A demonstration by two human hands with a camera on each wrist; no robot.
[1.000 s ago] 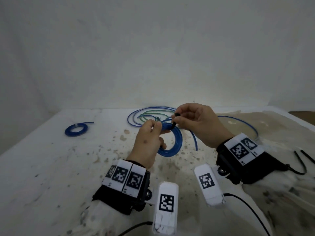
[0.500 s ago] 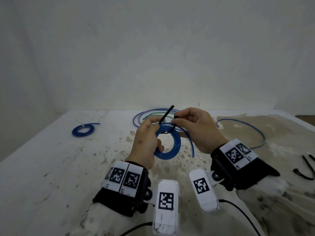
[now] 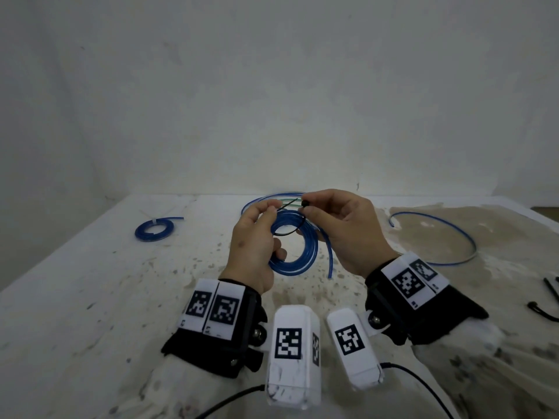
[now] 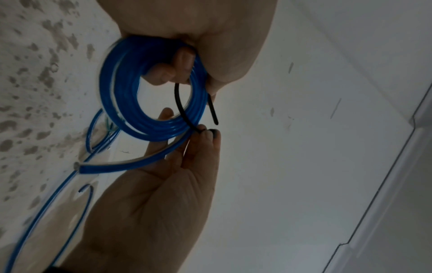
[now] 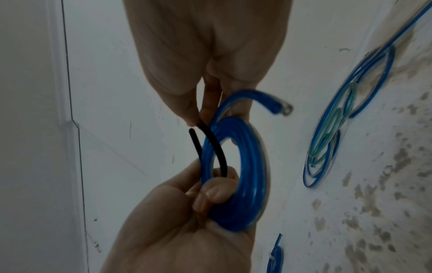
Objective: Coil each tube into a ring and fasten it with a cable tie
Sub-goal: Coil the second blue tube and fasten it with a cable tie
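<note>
Above the table, my left hand [image 3: 269,211] grips a blue tube coiled into a ring [image 3: 295,255], fingers curled through it. A black cable tie [image 3: 287,232] is looped through the ring and around its strands. My right hand [image 3: 304,205] pinches the tie's head end between thumb and fingertips. In the left wrist view the tie [image 4: 181,109] runs from my left fingers [image 4: 184,61] to my right fingertips [image 4: 205,136], and its free tail sticks out beside the ring [image 4: 149,118]. The right wrist view shows the tie [image 5: 216,147] crossing the ring [image 5: 247,166], its tail tip just short of my right fingertips [image 5: 187,110].
A small blue ring with a white tie [image 3: 154,230] lies at the left. Loose blue and green tubes [image 3: 272,197] lie behind my hands, and a long blue tube [image 3: 438,234] curves at the right. Black cable ties [image 3: 546,293] lie at the right edge of the stained table [image 3: 90,297].
The tie's tail, which pointed up half a second ago, has bent over the ring toward the head in my right hand. Both hands stay close together with the ring.
</note>
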